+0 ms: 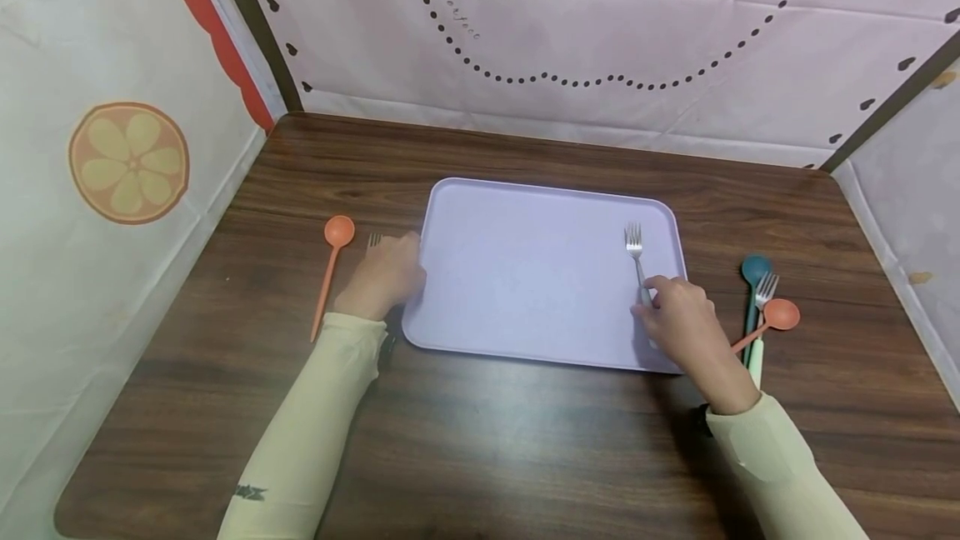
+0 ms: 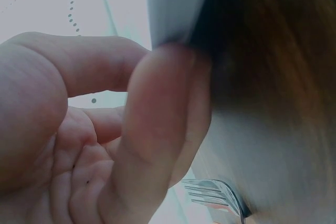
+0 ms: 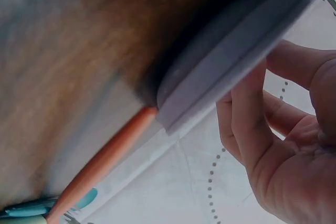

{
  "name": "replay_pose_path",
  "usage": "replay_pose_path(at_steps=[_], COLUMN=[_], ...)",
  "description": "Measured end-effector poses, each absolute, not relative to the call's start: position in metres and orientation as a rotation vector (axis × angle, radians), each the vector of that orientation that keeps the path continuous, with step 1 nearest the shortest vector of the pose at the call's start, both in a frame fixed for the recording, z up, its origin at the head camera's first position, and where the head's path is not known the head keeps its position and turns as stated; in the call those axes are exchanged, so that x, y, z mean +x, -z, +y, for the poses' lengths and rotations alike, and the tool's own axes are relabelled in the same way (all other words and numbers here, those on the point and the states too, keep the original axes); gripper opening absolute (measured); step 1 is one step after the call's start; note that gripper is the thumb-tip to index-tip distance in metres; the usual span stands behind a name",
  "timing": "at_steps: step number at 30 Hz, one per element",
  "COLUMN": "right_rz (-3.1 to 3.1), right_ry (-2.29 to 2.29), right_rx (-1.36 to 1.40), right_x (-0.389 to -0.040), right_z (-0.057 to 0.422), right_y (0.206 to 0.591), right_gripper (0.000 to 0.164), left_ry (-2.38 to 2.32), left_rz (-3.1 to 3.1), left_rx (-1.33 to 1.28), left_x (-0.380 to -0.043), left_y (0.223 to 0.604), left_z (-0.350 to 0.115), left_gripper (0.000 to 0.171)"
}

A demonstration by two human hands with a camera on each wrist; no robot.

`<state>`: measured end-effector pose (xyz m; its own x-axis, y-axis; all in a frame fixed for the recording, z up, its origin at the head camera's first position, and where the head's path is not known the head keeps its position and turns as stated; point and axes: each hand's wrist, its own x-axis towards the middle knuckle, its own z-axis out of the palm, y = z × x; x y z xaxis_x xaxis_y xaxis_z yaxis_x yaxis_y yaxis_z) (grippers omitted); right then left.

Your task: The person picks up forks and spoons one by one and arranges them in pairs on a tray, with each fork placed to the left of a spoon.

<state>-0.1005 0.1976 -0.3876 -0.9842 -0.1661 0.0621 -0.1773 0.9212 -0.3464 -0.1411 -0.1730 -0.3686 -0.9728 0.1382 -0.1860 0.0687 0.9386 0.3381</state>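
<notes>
A pale lilac tray (image 1: 525,273) lies on the table between the two hands. At its left edge my left hand (image 1: 384,276) pinches the rim; the left wrist view shows thumb and fingers meeting on the tray's edge (image 2: 176,9). A metal fork (image 1: 633,242) lies towards the tray's right side, tines pointing away from me. My right hand (image 1: 681,322) reaches over the right rim and pinches the fork's handle between thumb and fingers. In the right wrist view the tray's wall (image 3: 220,72) hides the fork and the fingertips.
Left of the tray lie an orange spoon (image 1: 339,232) and another fork (image 1: 375,240), mostly covered by the left hand. To the right, a teal spoon (image 1: 755,268), a fork (image 1: 766,286) with a pale green handle and an orange spoon (image 1: 782,315) overlap. Cloth walls (image 1: 555,40) border the table.
</notes>
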Motion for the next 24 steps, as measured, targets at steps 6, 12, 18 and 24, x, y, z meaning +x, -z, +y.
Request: replay_pose_path(at_steps=[6,12,18,24], right_rz=[-3.014,-2.979,-3.029,-3.003], right_ry=[-0.538,-0.468,-0.388,-0.392], right_rx=[0.339,0.540,0.770,0.814], right_x=[-0.096,-0.080,-0.072,-0.077], right_z=[0.199,0.207,0.212,0.211], right_y=[0.385,0.381,0.384,0.389], right_gripper=[0.035,0.039,0.051,0.046], left_ry=[-0.499,-0.508,-0.494,-0.494], left_rz=[2.889,2.893,2.896,2.884], left_rx=[0.149,0.157,0.166,0.147], left_x=[-0.141,-0.142,-0.143,-0.143], left_y=[0.370,0.371,0.371,0.373], left_z=[-0.174,-0.173,-0.174,-0.175], left_gripper=[0.027,0.030,0.031,0.034])
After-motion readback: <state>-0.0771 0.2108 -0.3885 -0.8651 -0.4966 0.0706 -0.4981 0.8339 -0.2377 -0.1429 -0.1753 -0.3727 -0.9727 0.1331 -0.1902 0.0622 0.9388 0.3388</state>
